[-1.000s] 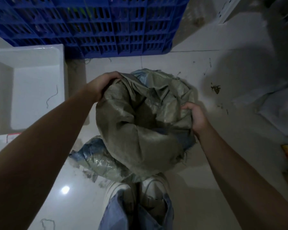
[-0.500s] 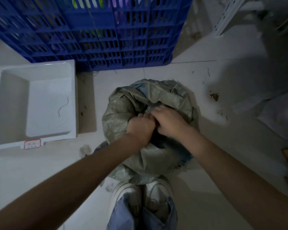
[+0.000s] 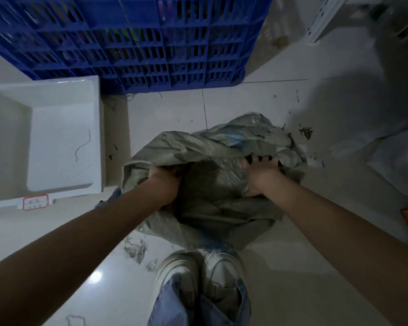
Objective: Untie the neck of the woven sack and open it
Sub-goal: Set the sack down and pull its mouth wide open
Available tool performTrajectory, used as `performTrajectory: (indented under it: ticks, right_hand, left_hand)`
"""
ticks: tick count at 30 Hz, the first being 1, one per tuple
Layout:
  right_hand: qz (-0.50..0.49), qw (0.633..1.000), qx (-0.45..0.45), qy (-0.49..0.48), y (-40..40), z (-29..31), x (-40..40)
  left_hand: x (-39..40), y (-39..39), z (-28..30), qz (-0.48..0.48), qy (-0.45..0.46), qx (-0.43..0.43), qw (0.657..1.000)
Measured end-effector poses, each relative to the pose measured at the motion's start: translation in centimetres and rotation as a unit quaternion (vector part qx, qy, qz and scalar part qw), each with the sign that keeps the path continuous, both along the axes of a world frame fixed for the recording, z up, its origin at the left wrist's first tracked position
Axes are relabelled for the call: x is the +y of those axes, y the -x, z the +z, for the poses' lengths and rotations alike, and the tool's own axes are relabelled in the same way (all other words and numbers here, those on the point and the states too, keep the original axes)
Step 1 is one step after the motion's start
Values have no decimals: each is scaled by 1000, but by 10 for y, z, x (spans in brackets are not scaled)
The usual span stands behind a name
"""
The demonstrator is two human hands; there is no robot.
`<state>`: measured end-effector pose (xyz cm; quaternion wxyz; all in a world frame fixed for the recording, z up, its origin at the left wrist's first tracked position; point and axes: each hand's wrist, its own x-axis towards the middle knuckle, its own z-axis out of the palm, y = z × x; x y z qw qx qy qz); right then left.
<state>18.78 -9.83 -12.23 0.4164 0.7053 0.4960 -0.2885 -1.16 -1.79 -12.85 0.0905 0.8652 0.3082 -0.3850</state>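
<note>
Each grip is closed on cloth at the woven sack's (image 3: 212, 189) mouth: left hand (image 3: 165, 184) one side, right hand (image 3: 260, 175) the other. Pull the sides apart slowly, and keep the sack sitting on the floor (image 3: 304, 267) so nothing tips out.

Blue slatted crate (image 3: 137, 41) stands at rear on pale tiled floor (image 3: 280, 267). White tray (image 3: 64, 90) lies left, just before it, bearing a red-bordered label (image 3: 35, 201), text illegible. Debris (image 3: 305, 132) scattered right; possibly plant matter.
</note>
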Motion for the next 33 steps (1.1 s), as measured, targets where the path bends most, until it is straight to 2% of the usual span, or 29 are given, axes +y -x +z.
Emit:
performTrajectory:
  ticks: [2,3,6,8,10,12,14,16,18,21,26,29,33]
  right_hand:
    - [-27,1000,-10,13,-9,4,-3]
    - [-38,999,-16,18,-13,5,-3]
    - [-55,997,-24,41,-11,12,-5]
    - [-45,998,-3,49,6,17,-5]
    - [-1,998,58,2,26,19,-4]
    - [50,983,152,-95,41,22,2]
    - [134,958,178,-178,45,24,11]
    - [209,946,132,-211,39,21,23]
    - [193,957,90,-198,28,19,32]
    - [143,978,29,-148,11,16,42]
    - [81,993,-53,-61,-10,10,50]
    - [71,993,-77,-49,-19,5,48]
    - [67,993,-81,-59,-13,7,47]
  left_hand:
    - [12,8,0,132,9,-108,985]
    - [20,11,4,163,18,-152,975]
    - [45,8,21,60,26,-152,986]
    - [55,-1,34,-88,-31,-158,983]
    - [52,-17,46,-207,-54,-97,972]
    - [34,-32,48,-163,-20,-54,985]
    - [14,-45,47,-77,-30,-83,993]
    - [2,-44,33,-3,-88,-101,991]
    - [-5,-34,21,50,-119,-55,990]
    - [-9,-18,-2,-19,-168,20,985]
    - [9,1,-13,-130,-180,18,975]
    - [29,7,-9,-187,-200,27,961]
    - [50,5,2,-207,-219,18,953]
